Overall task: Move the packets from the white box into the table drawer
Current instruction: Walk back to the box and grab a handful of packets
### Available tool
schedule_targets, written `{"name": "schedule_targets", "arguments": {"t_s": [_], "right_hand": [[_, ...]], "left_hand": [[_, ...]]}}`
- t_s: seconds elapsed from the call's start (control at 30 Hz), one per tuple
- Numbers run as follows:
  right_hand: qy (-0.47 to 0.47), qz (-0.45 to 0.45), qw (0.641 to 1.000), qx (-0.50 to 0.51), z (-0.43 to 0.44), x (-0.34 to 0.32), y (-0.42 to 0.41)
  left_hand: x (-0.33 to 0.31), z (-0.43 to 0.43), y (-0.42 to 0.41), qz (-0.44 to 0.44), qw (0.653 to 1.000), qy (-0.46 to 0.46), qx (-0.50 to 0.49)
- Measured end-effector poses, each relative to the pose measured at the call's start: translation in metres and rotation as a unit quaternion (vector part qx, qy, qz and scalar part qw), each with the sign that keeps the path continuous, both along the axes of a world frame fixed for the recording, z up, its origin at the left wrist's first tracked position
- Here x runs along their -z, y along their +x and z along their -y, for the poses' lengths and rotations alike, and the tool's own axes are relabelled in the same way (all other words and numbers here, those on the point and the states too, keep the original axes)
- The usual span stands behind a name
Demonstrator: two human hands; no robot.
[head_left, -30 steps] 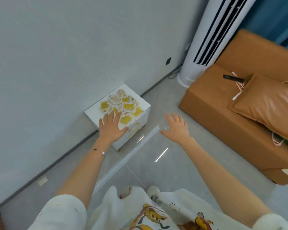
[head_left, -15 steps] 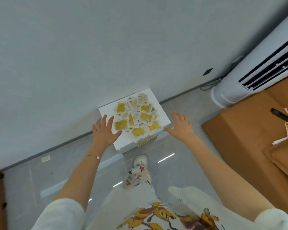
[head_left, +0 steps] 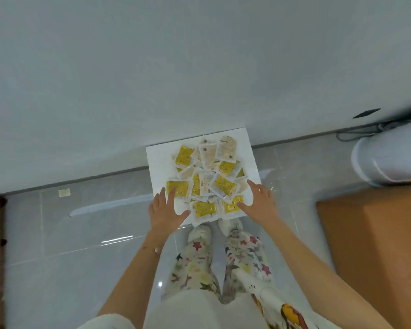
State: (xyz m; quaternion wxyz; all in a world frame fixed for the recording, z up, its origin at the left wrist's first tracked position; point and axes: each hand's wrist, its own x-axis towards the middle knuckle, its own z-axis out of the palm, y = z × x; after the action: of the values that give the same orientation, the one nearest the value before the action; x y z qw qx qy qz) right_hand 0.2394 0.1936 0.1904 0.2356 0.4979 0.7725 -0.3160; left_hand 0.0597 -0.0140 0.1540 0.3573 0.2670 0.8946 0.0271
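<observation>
Now right over the white box (head_left: 159,166) (farther off a second ago); packets (head_left: 207,179) heaped on it; left hand (head_left: 167,210) and right hand (head_left: 259,203) open at the pile, nothing grabbed yet.

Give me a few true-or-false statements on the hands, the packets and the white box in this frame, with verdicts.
1. The packets lie piled on the white box. True.
2. The left hand grips a packet lifted clear of the pile. False: its fingers are spread at the pile's near left edge and hold nothing.
3. The right hand is open at the pile's right side. True.
4. The white box stands in mid-floor, far from the wall. False: it stands right at the foot of the wall.
5. Every packet is yellow. False: several are pale, nearly white.
</observation>
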Motion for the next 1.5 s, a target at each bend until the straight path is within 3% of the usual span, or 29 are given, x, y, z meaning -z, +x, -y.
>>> {"name": "schedule_targets", "arguments": {"t_s": [0.13,0.27,0.43,0.6,0.83,1.03,1.2,1.4,1.5], "right_hand": [[-0.024,0.007,1.000,0.006,-0.023,0.105,-0.017],[-0.007,-0.034,0.999,0.015,-0.044,0.172,-0.037],[0.026,-0.022,0.994,-0.102,-0.051,0.199,-0.050],[0.058,-0.072,0.992,-0.087,-0.051,0.202,-0.042],[0.050,-0.127,0.988,-0.072,-0.053,0.195,-0.024],[0.027,-0.170,0.984,0.048,-0.041,0.191,-0.015],[0.002,-0.184,0.961,0.206,-0.032,0.189,-0.018],[-0.019,-0.174,0.934,0.311,-0.035,0.183,-0.018],[-0.042,-0.165,0.916,0.363,-0.035,0.175,-0.021]], "left_hand": [[0.094,-0.013,0.016,0.028,0.998,0.010,-0.063],[0.159,-0.018,0.017,0.011,0.998,0.007,-0.057],[0.177,-0.014,0.015,-0.051,0.998,0.030,-0.035],[0.175,-0.009,0.015,-0.131,0.988,0.063,-0.044],[0.165,-0.007,0.033,-0.076,0.992,0.046,-0.088],[0.159,0.013,0.064,-0.016,0.994,0.041,-0.095],[0.162,0.012,0.093,-0.071,0.981,0.103,-0.150],[0.165,0.003,0.090,-0.138,0.983,0.035,-0.114],[0.169,0.004,0.089,-0.113,0.988,0.024,-0.106]]}}
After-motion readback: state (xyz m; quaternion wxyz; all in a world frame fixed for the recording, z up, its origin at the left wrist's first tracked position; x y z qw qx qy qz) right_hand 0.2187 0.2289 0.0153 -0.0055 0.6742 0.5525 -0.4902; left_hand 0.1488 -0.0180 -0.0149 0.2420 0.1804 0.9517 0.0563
